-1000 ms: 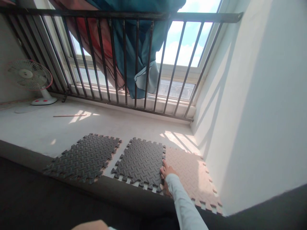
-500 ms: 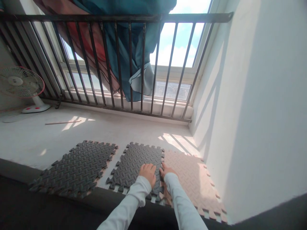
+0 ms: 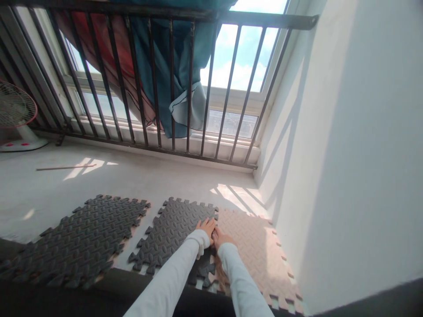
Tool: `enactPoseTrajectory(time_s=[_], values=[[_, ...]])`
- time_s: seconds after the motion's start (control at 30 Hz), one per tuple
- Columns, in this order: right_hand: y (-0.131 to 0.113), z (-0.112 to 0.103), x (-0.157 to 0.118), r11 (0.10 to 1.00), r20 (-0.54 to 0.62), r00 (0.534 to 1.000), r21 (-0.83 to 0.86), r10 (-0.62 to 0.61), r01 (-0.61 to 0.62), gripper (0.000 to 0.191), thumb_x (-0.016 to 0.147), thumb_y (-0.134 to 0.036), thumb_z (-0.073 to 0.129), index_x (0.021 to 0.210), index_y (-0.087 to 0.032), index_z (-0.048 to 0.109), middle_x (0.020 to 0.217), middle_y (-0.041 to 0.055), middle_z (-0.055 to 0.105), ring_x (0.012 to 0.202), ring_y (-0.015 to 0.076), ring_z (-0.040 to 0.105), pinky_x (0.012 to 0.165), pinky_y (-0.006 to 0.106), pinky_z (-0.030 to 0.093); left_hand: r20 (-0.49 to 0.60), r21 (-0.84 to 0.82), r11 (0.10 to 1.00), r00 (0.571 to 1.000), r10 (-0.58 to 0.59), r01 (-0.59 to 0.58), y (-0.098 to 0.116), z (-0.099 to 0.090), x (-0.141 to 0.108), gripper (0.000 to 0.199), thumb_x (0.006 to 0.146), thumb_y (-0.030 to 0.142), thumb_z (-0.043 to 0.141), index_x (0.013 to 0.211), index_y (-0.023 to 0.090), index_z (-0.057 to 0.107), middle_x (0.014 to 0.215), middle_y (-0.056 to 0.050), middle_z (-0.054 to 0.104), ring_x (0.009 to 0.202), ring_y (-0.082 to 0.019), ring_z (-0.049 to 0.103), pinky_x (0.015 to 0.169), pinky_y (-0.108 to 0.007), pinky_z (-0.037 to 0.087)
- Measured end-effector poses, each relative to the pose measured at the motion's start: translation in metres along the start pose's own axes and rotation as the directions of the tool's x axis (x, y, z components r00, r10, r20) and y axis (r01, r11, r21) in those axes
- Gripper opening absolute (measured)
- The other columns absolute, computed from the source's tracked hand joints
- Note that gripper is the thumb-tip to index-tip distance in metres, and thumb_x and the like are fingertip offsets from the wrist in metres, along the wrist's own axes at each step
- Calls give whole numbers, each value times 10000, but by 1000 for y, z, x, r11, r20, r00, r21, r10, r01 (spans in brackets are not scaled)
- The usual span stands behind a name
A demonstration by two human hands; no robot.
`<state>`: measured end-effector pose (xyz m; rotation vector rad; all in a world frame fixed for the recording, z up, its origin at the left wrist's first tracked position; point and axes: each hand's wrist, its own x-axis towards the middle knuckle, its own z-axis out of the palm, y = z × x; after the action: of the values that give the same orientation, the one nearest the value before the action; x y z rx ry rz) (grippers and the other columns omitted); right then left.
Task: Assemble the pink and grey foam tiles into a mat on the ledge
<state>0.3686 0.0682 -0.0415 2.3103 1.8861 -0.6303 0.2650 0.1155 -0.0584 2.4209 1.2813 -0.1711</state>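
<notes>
My left hand (image 3: 206, 229) lies on the right edge of the middle dark foam mat (image 3: 175, 224), its fingers spread over the textured surface. Against it, at the seam with the beige foam mat (image 3: 251, 246), is my right hand (image 3: 222, 238); its fingertips touch the edge, and what they may pinch is too small to make out. The dark and beige mats meet along their toothed edges, though the lower part of the seam looks uneven. A second dark mat (image 3: 89, 237) lies apart on the left, with a strip of floor between.
Beyond the mats stands a metal railing (image 3: 158, 149) before a window with a curtain (image 3: 165, 75). A fan (image 3: 23, 136) is at the far left, and a thin stick (image 3: 62, 167) lies on the floor. A white wall (image 3: 357, 154) rises on the right.
The view has shifted, so the fan and mats appear farther left. My left hand has moved slightly up along the seam, and both hands are now closer together.
</notes>
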Motion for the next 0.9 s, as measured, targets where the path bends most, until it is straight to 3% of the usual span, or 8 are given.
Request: enactPoseTrajectory(time_s=[0.17, 0.33, 0.7, 0.9], values=[[0, -4, -2, 1000, 54, 999, 2, -6, 6, 486, 818, -412, 235, 1288, -299, 277, 1075, 111, 587, 938, 231, 563, 762, 377, 406, 105, 12, 998, 992, 67, -68, -2, -21, 14, 848, 561, 327, 576, 1315, 240, 197, 1414, -33, 129, 1272, -268, 125, 978, -554, 171], [-1, -5, -2, 1000, 62, 998, 3, -9, 8, 489, 817, -407, 226, 1290, -292, 274, 1072, 115, 586, 950, 237, 555, 771, 383, 398, 160, -35, 998, 985, 64, -59, -3, -31, 17, 856, 564, 400, 604, 1309, 244, 213, 1414, -29, 136, 1272, -284, 113, 985, -561, 144], [1, -7, 1, 1000, 98, 995, 29, -16, 13, 477, 829, -413, 209, 1287, -299, 282, 1085, 91, 582, 958, 213, 552, 785, 366, 398, 161, 9, 995, 982, 97, -100, -7, -37, 20, 811, 546, 452, 592, 1278, 286, 283, 1398, 3, 211, 1243, -292, 185, 958, -558, 212], [1, -6, 0, 1000, 71, 998, 12, 0, -1, 466, 812, -309, 275, 1276, -299, 309, 1044, 119, 600, 940, 242, 560, 754, 382, 411, 62, 33, 999, 998, 13, -15, 0, -30, 22, 639, 593, 364, 503, 1217, 333, 370, 1364, 21, 293, 1211, -285, 234, 903, -571, 270]])
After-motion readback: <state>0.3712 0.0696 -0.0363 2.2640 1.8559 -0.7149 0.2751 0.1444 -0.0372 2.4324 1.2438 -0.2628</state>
